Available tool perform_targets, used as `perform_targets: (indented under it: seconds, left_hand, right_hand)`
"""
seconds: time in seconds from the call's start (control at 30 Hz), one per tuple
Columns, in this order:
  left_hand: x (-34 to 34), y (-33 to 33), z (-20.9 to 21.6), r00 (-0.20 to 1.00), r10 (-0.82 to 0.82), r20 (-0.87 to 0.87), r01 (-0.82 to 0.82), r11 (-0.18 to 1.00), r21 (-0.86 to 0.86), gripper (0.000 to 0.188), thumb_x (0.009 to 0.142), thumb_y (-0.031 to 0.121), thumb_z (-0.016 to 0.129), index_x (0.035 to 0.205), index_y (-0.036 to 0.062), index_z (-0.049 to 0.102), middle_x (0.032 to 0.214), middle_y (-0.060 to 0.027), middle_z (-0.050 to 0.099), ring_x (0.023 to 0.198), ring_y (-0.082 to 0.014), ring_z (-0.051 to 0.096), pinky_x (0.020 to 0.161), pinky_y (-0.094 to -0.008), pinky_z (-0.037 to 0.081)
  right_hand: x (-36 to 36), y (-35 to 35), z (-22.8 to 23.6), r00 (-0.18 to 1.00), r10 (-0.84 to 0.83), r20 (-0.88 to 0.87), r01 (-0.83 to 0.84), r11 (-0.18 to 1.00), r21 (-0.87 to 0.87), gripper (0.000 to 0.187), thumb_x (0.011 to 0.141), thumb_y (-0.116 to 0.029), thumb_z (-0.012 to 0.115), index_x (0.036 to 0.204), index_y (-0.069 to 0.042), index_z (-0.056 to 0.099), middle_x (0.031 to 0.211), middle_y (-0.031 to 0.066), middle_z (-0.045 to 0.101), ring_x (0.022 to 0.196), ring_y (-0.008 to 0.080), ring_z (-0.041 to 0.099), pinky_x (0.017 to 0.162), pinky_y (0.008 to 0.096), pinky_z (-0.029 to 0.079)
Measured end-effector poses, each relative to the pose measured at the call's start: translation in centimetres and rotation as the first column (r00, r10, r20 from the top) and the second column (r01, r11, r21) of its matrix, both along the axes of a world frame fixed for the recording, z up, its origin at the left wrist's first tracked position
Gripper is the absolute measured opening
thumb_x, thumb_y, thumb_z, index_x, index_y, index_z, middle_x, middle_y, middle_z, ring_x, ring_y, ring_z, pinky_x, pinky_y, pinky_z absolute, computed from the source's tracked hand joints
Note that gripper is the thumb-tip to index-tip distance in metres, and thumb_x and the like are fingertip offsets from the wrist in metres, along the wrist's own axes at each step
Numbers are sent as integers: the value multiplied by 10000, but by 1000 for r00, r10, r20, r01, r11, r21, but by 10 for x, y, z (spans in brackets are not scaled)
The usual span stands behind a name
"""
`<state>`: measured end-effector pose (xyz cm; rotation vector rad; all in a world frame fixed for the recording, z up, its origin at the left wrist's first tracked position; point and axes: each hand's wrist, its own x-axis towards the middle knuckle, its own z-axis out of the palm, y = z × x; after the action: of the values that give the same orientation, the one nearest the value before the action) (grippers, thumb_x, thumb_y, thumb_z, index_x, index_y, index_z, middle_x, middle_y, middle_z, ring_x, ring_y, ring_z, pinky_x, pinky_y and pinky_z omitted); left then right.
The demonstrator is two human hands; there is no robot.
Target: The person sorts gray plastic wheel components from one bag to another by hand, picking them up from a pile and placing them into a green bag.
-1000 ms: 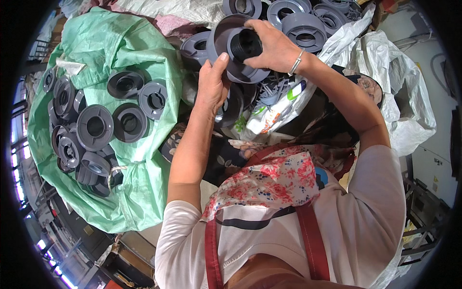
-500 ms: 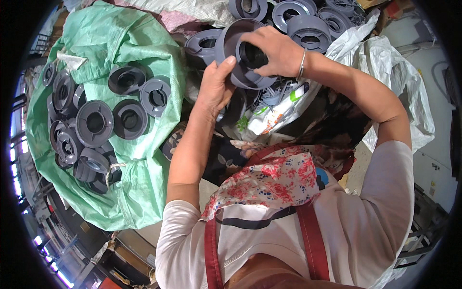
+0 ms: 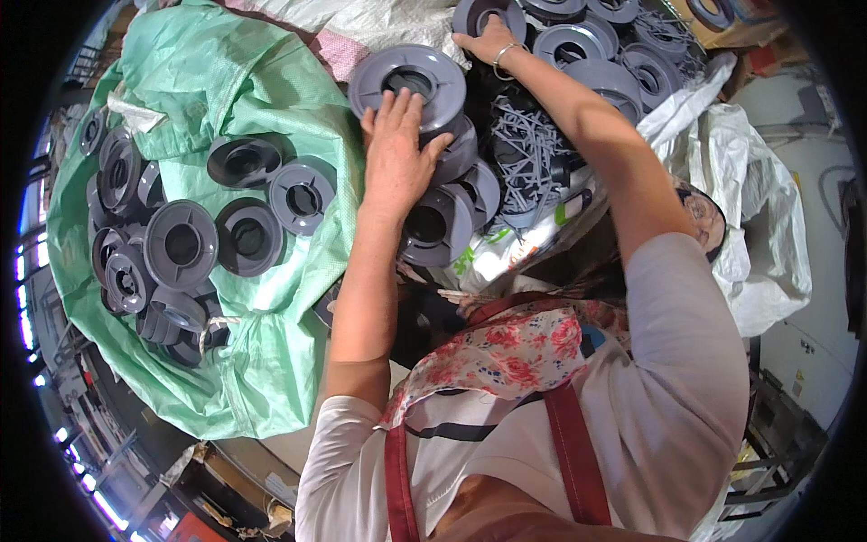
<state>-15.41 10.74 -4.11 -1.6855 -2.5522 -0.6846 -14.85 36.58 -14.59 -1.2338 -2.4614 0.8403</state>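
Observation:
My left hand lies on a grey plastic flanged ring, its fingers stretched out toward the central hole and the thumb apart. Beneath and in front of that ring sit more grey flanged rings, partly hidden by the hand. My right hand reaches to the far side. It grips another grey flanged ring, with fingers in the opening and the thumb outside; the top of this ring is cut off by the picture's edge. Beside my right forearm is a heap of thin grey plastic sticks.
On the left stands an open green woven sack holding several grey rings. More loose rings lie at the far right. White plastic sacking hangs on the right, near a cardboard box.
The ring I held in both hands now sits on the pile under my left hand. My right hand has left it and moved away to a farther ring. The grey sticks are uncovered.

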Motion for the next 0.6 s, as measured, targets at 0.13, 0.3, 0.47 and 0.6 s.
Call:
perform_targets:
  seconds: [0.13,0.3,0.47,0.6]
  left_hand:
    - [-4,6,1,950,150,275,-217,947,235,546,733,249,677,1159,-49,510,1212,-240,489,1184,-386,406,1014,-423,285]
    - [8,7,13,321,-164,933,-528,786,320,438,825,157,624,1188,-48,492,1161,-136,544,1097,-225,496,951,-336,370]
    - [8,10,20,-58,-389,919,-651,712,261,471,848,267,559,1178,-42,423,1138,-180,531,1082,-277,504,997,-427,334]
    - [11,15,20,-117,-436,892,-687,684,244,386,827,220,559,1103,-34,471,1030,-185,584,1027,-302,541,973,-439,362]
  right_hand:
    - [-22,25,-44,988,-23,-153,14,998,-60,739,621,-423,730,1122,67,497,1159,240,532,1078,362,516,900,389,423]
    - [25,3,52,808,303,-505,-419,898,-132,416,659,-176,692,998,27,565,900,145,598,825,219,582,721,315,473]
    - [74,-57,127,586,568,-578,-767,619,-169,262,761,-174,645,980,-32,617,907,72,627,825,162,589,779,312,473]
    - [40,16,14,944,316,-92,-309,948,76,349,757,-337,580,840,-6,652,818,170,650,788,346,617,722,385,495]
